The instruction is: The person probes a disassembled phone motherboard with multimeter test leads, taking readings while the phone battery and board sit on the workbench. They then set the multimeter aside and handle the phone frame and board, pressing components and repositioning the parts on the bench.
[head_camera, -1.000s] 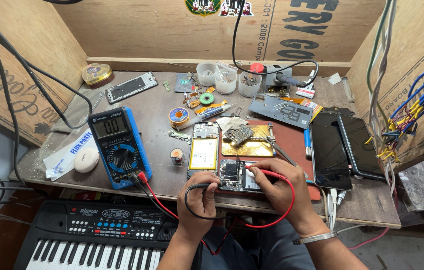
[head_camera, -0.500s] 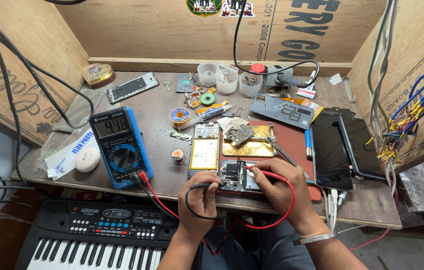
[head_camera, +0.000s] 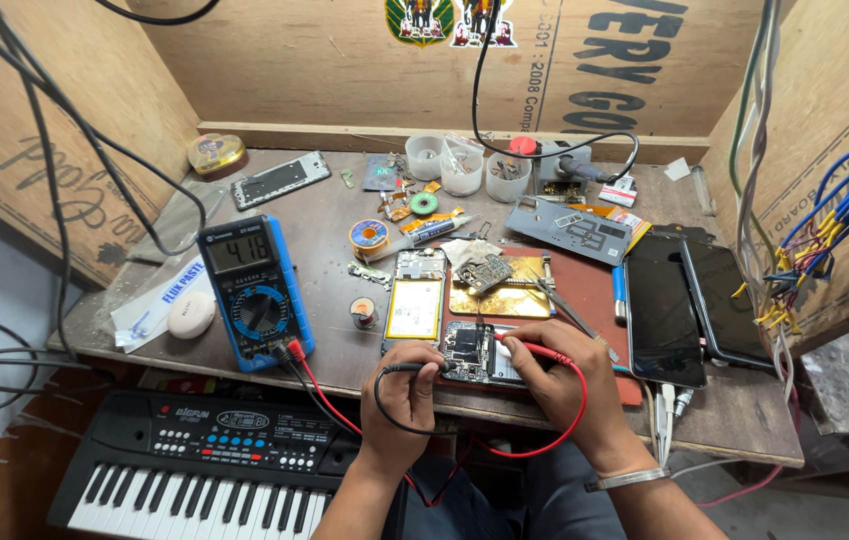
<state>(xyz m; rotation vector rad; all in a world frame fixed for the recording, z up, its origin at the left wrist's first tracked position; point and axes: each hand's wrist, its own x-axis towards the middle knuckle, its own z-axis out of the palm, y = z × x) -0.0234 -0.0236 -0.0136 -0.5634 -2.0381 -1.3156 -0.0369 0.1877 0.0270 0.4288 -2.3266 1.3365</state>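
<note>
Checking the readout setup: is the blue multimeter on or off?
On. The multimeter lies flat on the bench and its display shows dark digits; red and black leads are plugged in at its bottom edge.

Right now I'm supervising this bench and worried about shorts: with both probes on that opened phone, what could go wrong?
1. The left hand holds the black probe and the right hand the red probe close together on the opened phone; a slip might bridge neighbouring contacts.
2. The red lead loops off the table edge and could snag, jerking a probe.
</note>
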